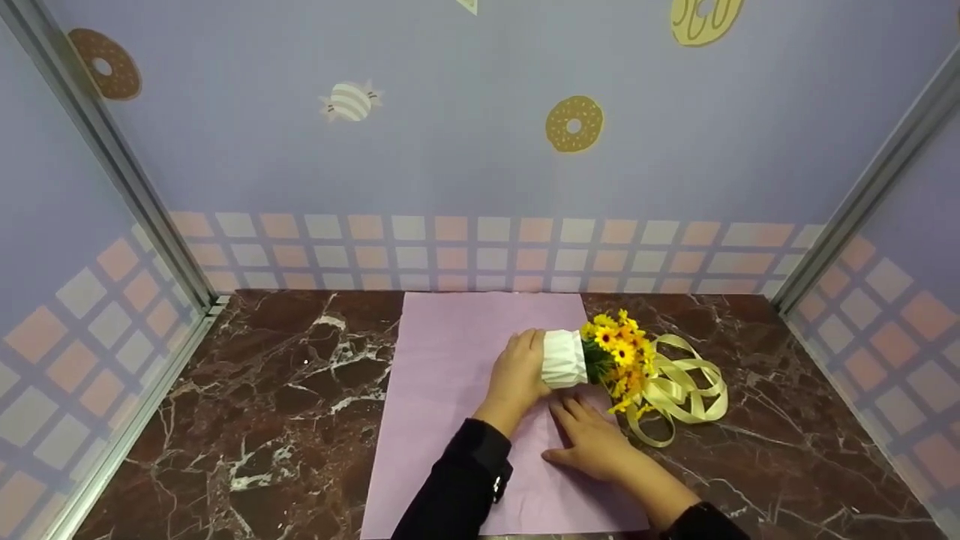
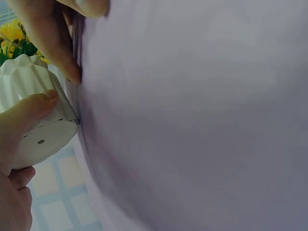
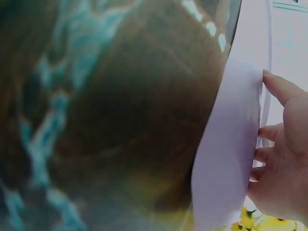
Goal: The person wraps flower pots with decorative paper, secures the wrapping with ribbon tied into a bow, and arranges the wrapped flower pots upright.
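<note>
My left hand (image 1: 517,375) grips a white ribbed flowerpot (image 1: 564,358) that lies on its side, its mouth to the right. Yellow and orange flowers (image 1: 622,352) with green leaves fill the pot and point right. In the left wrist view, the thumb (image 2: 36,111) presses along the pot's side, and a small hole shows in its base. Under both hands lies a sheet of pale purple paper (image 1: 442,360). My right hand (image 1: 596,444) rests on the paper just in front of the pot, fingers spread; the right wrist view shows its fingertips touching the paper (image 3: 231,120).
A loose tangle of pale yellow ribbon (image 1: 705,409) lies to the right, partly behind the flowers. The brown marbled tabletop (image 1: 270,420) extends on both sides of the paper. Patterned wall panels (image 1: 465,172) enclose the back and both sides.
</note>
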The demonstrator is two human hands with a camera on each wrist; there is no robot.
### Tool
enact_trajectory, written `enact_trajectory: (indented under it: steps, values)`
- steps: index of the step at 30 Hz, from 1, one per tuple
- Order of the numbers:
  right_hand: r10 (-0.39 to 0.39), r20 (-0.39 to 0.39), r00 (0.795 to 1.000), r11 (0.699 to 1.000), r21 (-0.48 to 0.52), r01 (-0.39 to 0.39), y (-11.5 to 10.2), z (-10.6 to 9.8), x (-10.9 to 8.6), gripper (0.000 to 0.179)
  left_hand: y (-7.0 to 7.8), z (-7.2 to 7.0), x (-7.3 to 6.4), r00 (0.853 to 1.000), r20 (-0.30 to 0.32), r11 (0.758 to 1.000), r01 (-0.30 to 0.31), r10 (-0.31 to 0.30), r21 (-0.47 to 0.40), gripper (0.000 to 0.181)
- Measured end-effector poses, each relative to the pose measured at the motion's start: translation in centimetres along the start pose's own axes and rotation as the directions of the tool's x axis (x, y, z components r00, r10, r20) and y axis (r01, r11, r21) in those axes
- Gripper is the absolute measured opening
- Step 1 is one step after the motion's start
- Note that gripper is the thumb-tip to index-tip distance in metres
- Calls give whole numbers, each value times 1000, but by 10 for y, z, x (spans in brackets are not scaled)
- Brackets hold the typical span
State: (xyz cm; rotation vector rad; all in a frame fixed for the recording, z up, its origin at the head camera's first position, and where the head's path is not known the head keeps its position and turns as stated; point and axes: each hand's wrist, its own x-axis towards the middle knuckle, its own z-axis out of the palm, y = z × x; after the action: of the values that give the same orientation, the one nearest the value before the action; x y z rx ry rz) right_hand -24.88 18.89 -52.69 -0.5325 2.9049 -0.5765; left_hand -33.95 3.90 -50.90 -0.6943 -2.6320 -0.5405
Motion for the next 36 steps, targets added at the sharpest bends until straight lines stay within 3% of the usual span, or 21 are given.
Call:
enact_trajectory:
  steps: [6, 12, 19, 23, 26, 29, 33, 36]
  values:
    - [43, -2, 999, 999, -17, -43, -2, 1, -1, 86, -3, 1, -1, 996, -52, 991, -70, 76, 114, 81]
    - [48, 6, 999, 999, 13, -48, 1, 0, 0, 83, 3, -1, -1, 992, 1, 972, -121, 123, 201, 79]
    - [59, 5, 998, 998, 19, -59, 0, 2, 1, 85, 4, -1, -1, 992, 22, 966, -129, 127, 224, 78]
    - [40, -42, 998, 999, 22, -39, -2, 1, 3, 79, 4, -1, -1, 991, 36, 963, -135, 131, 234, 77]
    - [3, -132, 991, 999, 35, 1, -4, -1, 4, 64, 4, -1, 0, 990, 38, 958, -141, 136, 250, 76]
    - [-17, -277, 961, 998, 58, 35, -5, -9, 5, 41, 4, 0, 0, 991, 48, 957, -134, 125, 256, 78]
    - [-39, -469, 882, 994, 76, 84, -6, -27, 11, 23, 4, 0, 0, 993, 76, 970, -106, 92, 218, 86]
    - [-62, -552, 832, 991, 65, 117, -7, -42, 19, 24, 3, 1, 0, 992, 108, 983, -80, 63, 166, 95]
